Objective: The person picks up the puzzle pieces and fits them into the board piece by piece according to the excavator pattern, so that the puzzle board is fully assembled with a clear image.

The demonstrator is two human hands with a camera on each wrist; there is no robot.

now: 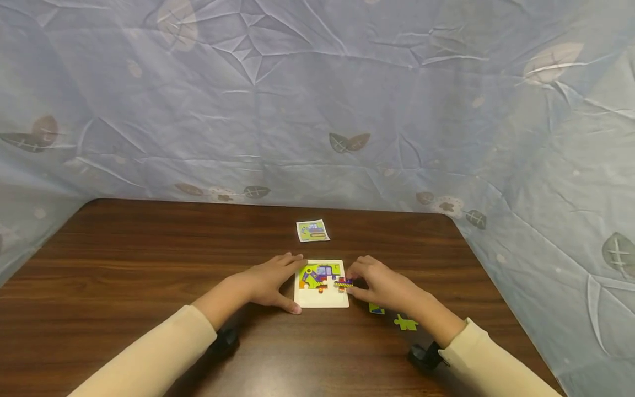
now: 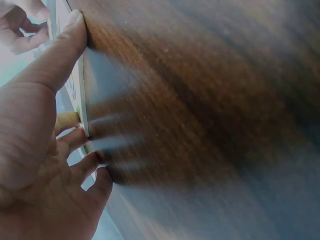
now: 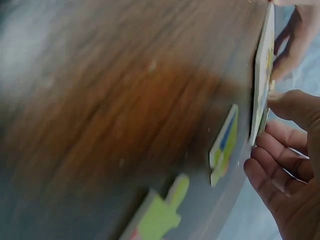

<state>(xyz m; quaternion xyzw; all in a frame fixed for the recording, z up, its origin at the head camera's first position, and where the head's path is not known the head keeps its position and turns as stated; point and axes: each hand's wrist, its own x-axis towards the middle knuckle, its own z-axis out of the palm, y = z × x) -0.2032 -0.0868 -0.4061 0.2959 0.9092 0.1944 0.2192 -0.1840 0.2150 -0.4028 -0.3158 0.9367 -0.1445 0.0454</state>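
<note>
A white puzzle tray (image 1: 322, 300) lies on the table with a partly assembled picture of a blue and yellow digger in its upper part. My left hand (image 1: 273, 280) rests along the tray's left side, thumb at the lower left corner and fingers near the upper left one. In the left wrist view that thumb (image 2: 67, 42) presses on the tray's edge. With thumb and fingers, my right hand (image 1: 387, 284) pinches a red and purple puzzle piece (image 1: 342, 284) over the tray's right part. The right wrist view shows this hand (image 3: 295, 150) at the tray's edge.
Two loose puzzle pieces lie on the table by my right forearm: a green and blue one (image 1: 376, 309) and a light green one (image 1: 407, 323). Beyond the tray is a small picture card (image 1: 312, 231). A patterned cloth (image 1: 297, 110) hangs behind the brown table (image 1: 149, 248).
</note>
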